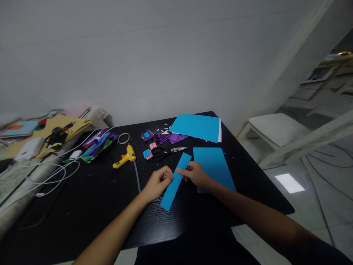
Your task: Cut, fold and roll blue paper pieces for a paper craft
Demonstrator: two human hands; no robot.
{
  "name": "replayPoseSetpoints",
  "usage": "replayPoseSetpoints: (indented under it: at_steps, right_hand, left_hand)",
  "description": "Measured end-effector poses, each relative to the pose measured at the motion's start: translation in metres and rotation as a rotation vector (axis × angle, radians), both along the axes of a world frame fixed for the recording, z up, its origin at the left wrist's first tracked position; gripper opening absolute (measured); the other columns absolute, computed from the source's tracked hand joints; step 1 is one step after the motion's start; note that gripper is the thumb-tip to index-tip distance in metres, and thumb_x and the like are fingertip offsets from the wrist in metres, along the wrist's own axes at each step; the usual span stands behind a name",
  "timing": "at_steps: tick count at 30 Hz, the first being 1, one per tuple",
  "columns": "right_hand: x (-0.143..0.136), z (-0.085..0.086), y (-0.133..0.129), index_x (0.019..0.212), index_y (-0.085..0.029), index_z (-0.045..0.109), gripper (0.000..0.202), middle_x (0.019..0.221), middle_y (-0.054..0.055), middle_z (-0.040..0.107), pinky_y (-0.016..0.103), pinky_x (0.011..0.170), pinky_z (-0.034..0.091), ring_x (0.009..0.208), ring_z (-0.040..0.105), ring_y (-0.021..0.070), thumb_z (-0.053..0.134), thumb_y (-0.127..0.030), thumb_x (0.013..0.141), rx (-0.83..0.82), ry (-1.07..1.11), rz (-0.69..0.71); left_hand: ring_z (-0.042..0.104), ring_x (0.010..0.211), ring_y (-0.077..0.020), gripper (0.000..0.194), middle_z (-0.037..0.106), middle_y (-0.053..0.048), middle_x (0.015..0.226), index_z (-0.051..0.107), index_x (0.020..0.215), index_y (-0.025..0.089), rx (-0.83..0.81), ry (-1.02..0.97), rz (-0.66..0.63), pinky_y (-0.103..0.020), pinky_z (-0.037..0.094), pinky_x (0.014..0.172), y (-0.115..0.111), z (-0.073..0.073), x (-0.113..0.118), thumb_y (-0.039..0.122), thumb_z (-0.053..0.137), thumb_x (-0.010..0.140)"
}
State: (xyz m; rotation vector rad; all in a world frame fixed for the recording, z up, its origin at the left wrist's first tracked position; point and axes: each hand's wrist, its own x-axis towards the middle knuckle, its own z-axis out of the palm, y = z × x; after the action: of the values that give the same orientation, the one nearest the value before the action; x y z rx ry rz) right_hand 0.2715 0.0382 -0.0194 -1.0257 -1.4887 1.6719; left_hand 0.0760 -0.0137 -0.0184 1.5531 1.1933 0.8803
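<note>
Head view: Blue strip (175,183) held at a slant above the near part of the black bench (110,209), between the two hands. Right hand (193,173) pinches its right edge, thumb on top, fingers bent in behind. Left hand (160,181) half curled, thumb and fingertips at the strip's left edge; cannot tell whether it grips or only touches.

Surroundings: blue sheet (213,165) flat on the bench, partly covered by the right wrist and forearm. Scissors (168,151) just beyond the strip's far end, blades pointing right. Yellow glue gun (127,158) lies left of the scissors; a grey stick (136,176) runs from it toward the left wrist, close to that arm. Folded pink-and-blue pieces (148,154) beside the scissors' handles. Farther back: purple scraps (178,138), small white scraps (166,131), and a stack of blue sheets (197,127) with white paper (220,133) showing at its right edge.

Left side more crowded: heap of coloured paper strips (99,145), looped white cable with a white plug (40,194). White chair (277,125) stands beyond the bench's right edge.
</note>
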Motion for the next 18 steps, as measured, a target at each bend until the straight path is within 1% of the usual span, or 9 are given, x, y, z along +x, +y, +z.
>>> replayPoseSetpoints:
  at_steps: [5,8,12,15,18]
  right_hand:
    - [0.007,0.004,0.010,0.059,-0.019,0.061,0.035,0.056,-0.001,0.059,0.027,0.051,0.040,0.050,0.051,0.0127,0.079,-0.047,0.069,-0.040,0.052,-0.218]
    - [0.012,0.007,0.016,0.056,-0.019,0.056,0.038,0.053,-0.002,0.054,0.027,0.052,0.038,0.050,0.048,0.0123,0.080,-0.045,0.068,-0.061,0.097,-0.341]
    - [0.016,0.007,0.023,0.056,-0.020,0.051,0.041,0.054,-0.003,0.051,0.028,0.052,0.038,0.051,0.047,0.0126,0.082,-0.045,0.068,-0.095,0.163,-0.450]
    - [0.018,0.007,0.027,0.059,-0.021,0.051,0.042,0.055,-0.003,0.051,0.029,0.052,0.039,0.053,0.047,0.0135,0.084,-0.046,0.065,-0.119,0.211,-0.517]
    - [0.019,0.008,0.029,0.059,-0.022,0.049,0.046,0.054,-0.003,0.050,0.029,0.051,0.039,0.052,0.047,0.0139,0.085,-0.049,0.064,-0.124,0.222,-0.536]
  left_hand:
    - [0.038,0.055,-0.0090,0.016,0.041,0.007,0.060,0.056,0.080,0.017,-0.001,0.032,0.009,-0.022,0.029,0.054,0.001,0.002,-0.001,0.029,0.055,0.090]
    - [0.045,0.054,-0.0095,0.016,0.046,0.006,0.059,0.055,0.079,0.017,-0.016,0.011,0.014,-0.022,0.034,0.055,0.001,0.002,0.001,0.030,0.056,0.089]
    - [0.054,0.054,-0.0113,0.012,0.059,0.002,0.063,0.055,0.081,0.017,-0.076,-0.036,0.009,-0.023,0.042,0.056,0.000,0.001,0.002,0.028,0.056,0.087]
    - [0.055,0.053,-0.0113,0.010,0.061,0.002,0.063,0.055,0.082,0.017,-0.079,-0.047,0.007,-0.023,0.043,0.056,0.000,-0.001,0.002,0.026,0.056,0.087]
    - [0.055,0.053,-0.0108,0.009,0.061,0.002,0.062,0.055,0.080,0.018,-0.075,-0.058,0.003,-0.023,0.043,0.056,0.000,-0.001,0.001,0.025,0.055,0.086]
